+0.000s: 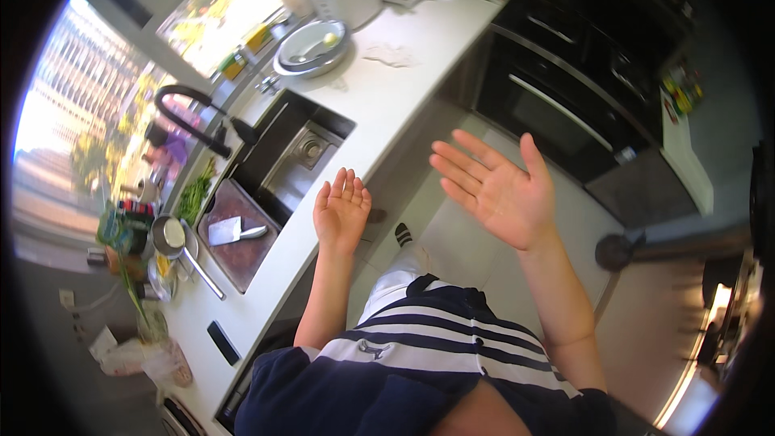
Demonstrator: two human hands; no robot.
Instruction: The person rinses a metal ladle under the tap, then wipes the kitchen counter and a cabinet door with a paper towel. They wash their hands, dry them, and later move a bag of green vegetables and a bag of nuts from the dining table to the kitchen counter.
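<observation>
My left hand (342,212) is held palm up with nothing in it, near the front edge of the white countertop (290,233). Farther right, over the floor, my right hand (502,194) shows an empty palm, thumb spread from the fingers. Closest to my left hand lies a brown cutting board (239,263), which overlaps one end of the black sink (275,178). A cleaver (227,231) with a metal handle rests flat on the board. Green leafy vegetables (197,191) lie behind the board, by the window.
A black faucet (181,124) arches beside the sink. Left of the board are a saucepan (169,236), its handle jutting out, and a phone (223,343). Stacked bowls (312,48) and a white cloth (387,54) sit farther along. Across the floor stands a black oven (545,109).
</observation>
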